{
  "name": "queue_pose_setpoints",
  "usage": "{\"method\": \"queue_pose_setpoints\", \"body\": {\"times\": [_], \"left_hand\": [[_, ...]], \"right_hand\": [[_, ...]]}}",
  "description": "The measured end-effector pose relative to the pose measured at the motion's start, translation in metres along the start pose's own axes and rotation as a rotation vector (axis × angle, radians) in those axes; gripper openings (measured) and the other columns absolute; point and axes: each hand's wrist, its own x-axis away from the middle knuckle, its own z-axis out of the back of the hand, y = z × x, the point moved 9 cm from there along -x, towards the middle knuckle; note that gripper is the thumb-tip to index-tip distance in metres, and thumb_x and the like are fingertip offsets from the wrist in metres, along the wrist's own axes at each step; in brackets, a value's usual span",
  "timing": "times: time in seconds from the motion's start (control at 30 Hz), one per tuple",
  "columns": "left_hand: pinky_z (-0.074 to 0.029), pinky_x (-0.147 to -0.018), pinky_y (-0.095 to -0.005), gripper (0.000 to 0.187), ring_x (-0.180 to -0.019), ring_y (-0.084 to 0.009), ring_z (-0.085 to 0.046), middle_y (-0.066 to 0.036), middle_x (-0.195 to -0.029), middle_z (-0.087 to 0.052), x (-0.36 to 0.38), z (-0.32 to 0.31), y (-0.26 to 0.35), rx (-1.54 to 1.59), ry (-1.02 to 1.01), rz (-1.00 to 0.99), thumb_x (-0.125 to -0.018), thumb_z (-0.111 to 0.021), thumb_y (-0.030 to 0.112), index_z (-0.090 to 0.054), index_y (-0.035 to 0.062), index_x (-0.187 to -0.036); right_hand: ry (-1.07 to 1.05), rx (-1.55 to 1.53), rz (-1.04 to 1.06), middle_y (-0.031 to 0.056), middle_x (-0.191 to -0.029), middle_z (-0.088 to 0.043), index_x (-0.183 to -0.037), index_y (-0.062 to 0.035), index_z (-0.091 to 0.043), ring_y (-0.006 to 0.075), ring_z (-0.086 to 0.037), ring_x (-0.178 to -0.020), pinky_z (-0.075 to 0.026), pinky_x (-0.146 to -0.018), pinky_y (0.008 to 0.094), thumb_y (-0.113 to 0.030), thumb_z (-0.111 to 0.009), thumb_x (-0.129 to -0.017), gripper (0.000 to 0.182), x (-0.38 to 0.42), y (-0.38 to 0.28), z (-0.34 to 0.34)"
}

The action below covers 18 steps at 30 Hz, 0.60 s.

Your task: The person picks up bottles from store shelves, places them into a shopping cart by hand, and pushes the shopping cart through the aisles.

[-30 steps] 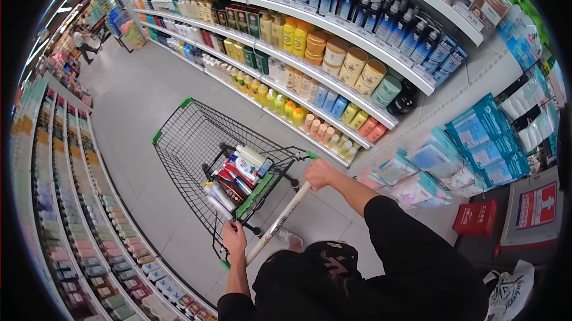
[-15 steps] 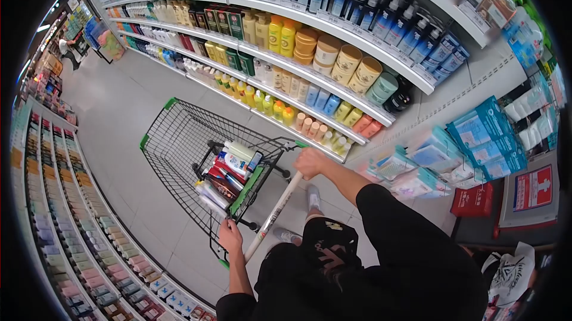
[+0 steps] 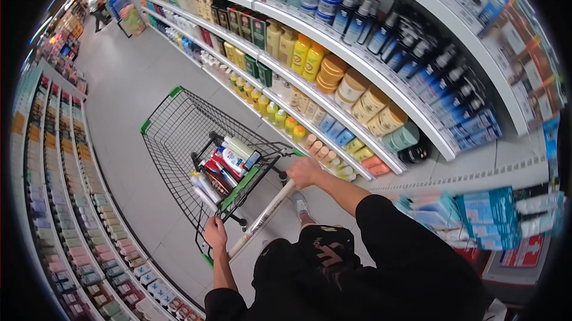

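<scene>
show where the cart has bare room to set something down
The front of the cart is bare mesh between the green corner caps and the piled goods. Crowded: near the handle, where those goods lie, and the right-hand shelves.

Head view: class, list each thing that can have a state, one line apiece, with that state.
Shopping cart: upright, partly loaded
Cart handle: gripped at its right end
Right hand: closed around the cart handle
Left hand: closed at the cart's left side
Goods: heaped near the handle end
Yellow bottles: standing upright, shelved
Packs at left: ranged in rows
</scene>
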Motion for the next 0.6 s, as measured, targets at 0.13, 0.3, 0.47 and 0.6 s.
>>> {"method": "queue_pose_setpoints", "body": {"times": [0.13,0.3,0.47,0.6], "left_hand": [[-0.049,-0.069,-0.0474,0.034,-0.081,-0.0397,-0.065,-0.017,-0.084,-0.068,-0.018,-0.005,0.024,0.012,0.045,-0.026,-0.095,-0.047,0.035,-0.067,0.0081,-0.094],[-0.048,-0.069,-0.0477,0.037,-0.082,-0.0405,-0.064,-0.018,-0.085,-0.067,-0.045,-0.010,0.054,0.036,0.006,0.039,-0.095,-0.045,0.037,-0.065,0.0067,-0.091],[-0.048,-0.070,-0.0489,0.037,-0.082,-0.0417,-0.063,-0.019,-0.084,-0.066,-0.065,-0.014,0.070,0.030,0.031,0.065,-0.094,-0.045,0.037,-0.065,0.0061,-0.089],[-0.048,-0.071,-0.0501,0.038,-0.084,-0.0421,-0.063,-0.020,-0.086,-0.067,-0.084,-0.017,0.083,0.011,0.027,0.084,-0.093,-0.045,0.038,-0.065,0.0060,-0.088]], "right_hand": [[0.046,-0.027,0.059,0.0038,-0.072,-0.068,-0.072,-0.0138,-0.065,0.0220,-0.068,-0.076,-0.051,-0.071,0.0339,-0.031,-0.072,-0.059,0.023,-0.017,0.029,0.008],[0.040,-0.015,0.116,0.0079,-0.079,-0.071,-0.079,-0.0118,-0.068,0.0246,-0.069,-0.078,-0.051,-0.075,0.0363,-0.032,-0.067,-0.066,0.023,-0.043,0.067,0.022],[0.052,-0.017,0.159,0.0072,-0.080,-0.071,-0.080,-0.0124,-0.069,0.0246,-0.069,-0.078,-0.051,-0.075,0.0371,-0.032,-0.068,-0.065,0.024,-0.066,0.093,0.023],[0.077,-0.040,0.136,0.0070,-0.078,-0.071,-0.077,-0.0137,-0.068,0.0243,-0.069,-0.077,-0.051,-0.075,0.0363,-0.033,-0.069,-0.063,0.024,-0.083,0.118,0.029]]}}
